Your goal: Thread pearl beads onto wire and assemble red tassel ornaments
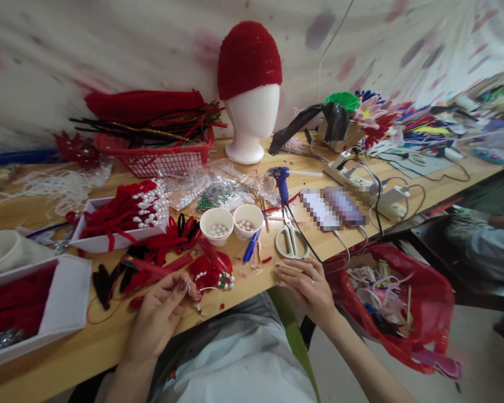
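Observation:
My left hand (164,305) pinches a small item at the table's front edge; a white string with small beads (202,302) hangs by its fingertips. Right beside it lies a red piece (212,267) edged with white and green beads. My right hand (306,282) rests with fingers spread at the table edge, palm down, just below the white-handled scissors (291,242), holding nothing visible. Two paper cups of beads, one with white beads (216,238) and one with pinkish beads (248,230), stand behind, near a blue pen (250,247).
White boxes (73,291) of red pieces stand left, before a red basket (163,161). A foam head (252,120) wears a red cap. Blue glue gun (281,182), two phones (331,208) and a power strip (364,193) lie right. A red waste bag (432,302) hangs below.

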The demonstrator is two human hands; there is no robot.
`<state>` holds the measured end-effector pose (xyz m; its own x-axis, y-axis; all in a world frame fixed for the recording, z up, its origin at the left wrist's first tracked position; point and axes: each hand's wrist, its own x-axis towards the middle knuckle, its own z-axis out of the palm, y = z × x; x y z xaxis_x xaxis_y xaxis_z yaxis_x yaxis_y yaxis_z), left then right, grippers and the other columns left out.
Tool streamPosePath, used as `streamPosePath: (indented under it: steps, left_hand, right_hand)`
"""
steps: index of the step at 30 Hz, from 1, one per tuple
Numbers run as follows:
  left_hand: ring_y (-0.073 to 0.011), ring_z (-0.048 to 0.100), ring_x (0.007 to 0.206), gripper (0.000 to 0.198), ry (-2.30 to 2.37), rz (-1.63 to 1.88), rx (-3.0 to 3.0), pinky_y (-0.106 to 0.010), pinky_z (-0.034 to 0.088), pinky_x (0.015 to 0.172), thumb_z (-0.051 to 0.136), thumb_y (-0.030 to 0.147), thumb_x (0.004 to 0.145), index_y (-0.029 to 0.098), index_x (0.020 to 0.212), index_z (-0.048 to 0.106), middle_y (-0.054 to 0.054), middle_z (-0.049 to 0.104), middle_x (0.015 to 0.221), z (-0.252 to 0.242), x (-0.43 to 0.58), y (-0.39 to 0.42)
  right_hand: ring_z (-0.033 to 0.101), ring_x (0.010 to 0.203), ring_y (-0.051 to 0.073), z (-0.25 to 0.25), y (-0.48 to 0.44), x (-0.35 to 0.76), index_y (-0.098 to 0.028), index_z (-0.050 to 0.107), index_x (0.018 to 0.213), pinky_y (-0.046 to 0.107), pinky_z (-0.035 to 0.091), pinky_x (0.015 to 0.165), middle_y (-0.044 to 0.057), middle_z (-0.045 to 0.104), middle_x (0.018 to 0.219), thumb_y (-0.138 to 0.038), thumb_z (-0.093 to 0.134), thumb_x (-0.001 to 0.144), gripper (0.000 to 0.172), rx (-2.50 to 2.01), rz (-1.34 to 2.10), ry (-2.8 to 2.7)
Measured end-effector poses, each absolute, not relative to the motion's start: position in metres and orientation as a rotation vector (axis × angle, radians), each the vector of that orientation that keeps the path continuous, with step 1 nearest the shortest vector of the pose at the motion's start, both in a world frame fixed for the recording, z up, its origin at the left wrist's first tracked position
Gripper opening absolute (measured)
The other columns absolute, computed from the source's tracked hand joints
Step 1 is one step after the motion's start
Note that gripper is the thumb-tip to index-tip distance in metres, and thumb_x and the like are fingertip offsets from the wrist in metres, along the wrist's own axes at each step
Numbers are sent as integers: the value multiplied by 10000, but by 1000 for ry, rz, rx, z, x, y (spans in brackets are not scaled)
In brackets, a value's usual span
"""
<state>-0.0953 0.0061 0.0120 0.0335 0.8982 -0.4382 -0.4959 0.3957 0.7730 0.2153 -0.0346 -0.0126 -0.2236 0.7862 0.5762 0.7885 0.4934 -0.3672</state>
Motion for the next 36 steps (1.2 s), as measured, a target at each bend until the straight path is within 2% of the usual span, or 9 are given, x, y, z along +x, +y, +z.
streamPosePath:
  steps: [4, 6, 8, 11, 17, 25, 36]
  left_hand:
    - [-114, 642, 521, 408, 1041, 1156, 477, -166, 558, 506, 1015, 331, 438, 137, 662, 736, -3, 690, 560, 12, -94, 5]
    - [-105, 645, 528, 398, 1022, 1172, 471, -155, 558, 519, 1013, 325, 453, 136, 670, 738, -2, 694, 570, 12, -94, 5]
    - [-99, 647, 530, 386, 1000, 1193, 460, -147, 555, 519, 1010, 319, 470, 140, 683, 743, 2, 699, 579, 10, -94, 4]
    - [-105, 657, 537, 369, 968, 1192, 451, -155, 560, 520, 1001, 322, 498, 144, 697, 747, 0, 708, 592, 8, -92, 3]
    - [-96, 666, 551, 362, 953, 1224, 398, -131, 554, 539, 1001, 301, 506, 137, 691, 738, -2, 716, 602, 8, -84, 1]
    - [-105, 673, 561, 348, 923, 1240, 383, -145, 569, 559, 990, 307, 540, 137, 714, 741, -4, 717, 616, 1, -89, -1]
    - [-101, 689, 585, 241, 856, 1199, 415, -144, 574, 580, 935, 283, 667, 155, 724, 739, 0, 723, 626, -3, -94, -2]
  right_hand:
    - [757, 881, 247, 5, -29, 210, -237, 705, 937, 396, 589, 768, 83, 801, 915, -256, 533, 1015, 190, -1434, 20, -1754]
    - [745, 751, 222, 10, -23, 206, -227, 695, 904, 329, 579, 633, 66, 784, 846, -282, 547, 1013, 192, -1503, 66, -1714]
    - [720, 645, 199, 10, -17, 202, -228, 680, 825, 292, 548, 559, 32, 762, 753, -320, 576, 998, 222, -1541, 117, -1735]
    - [704, 619, 194, 7, -8, 197, -225, 659, 757, 288, 531, 573, 20, 736, 696, -361, 595, 985, 273, -1566, 155, -1780]
    - [661, 611, 188, 14, -3, 190, -222, 654, 752, 282, 491, 568, 17, 695, 680, -405, 617, 966, 284, -1557, 211, -1864]
    - [611, 566, 155, 33, -1, 186, -218, 620, 722, 254, 469, 547, -10, 668, 640, -374, 617, 970, 293, -1568, 261, -1898]
    - [615, 578, 153, 15, -2, 183, -213, 624, 734, 248, 459, 566, -12, 653, 642, -290, 654, 942, 224, -1551, 213, -1888]
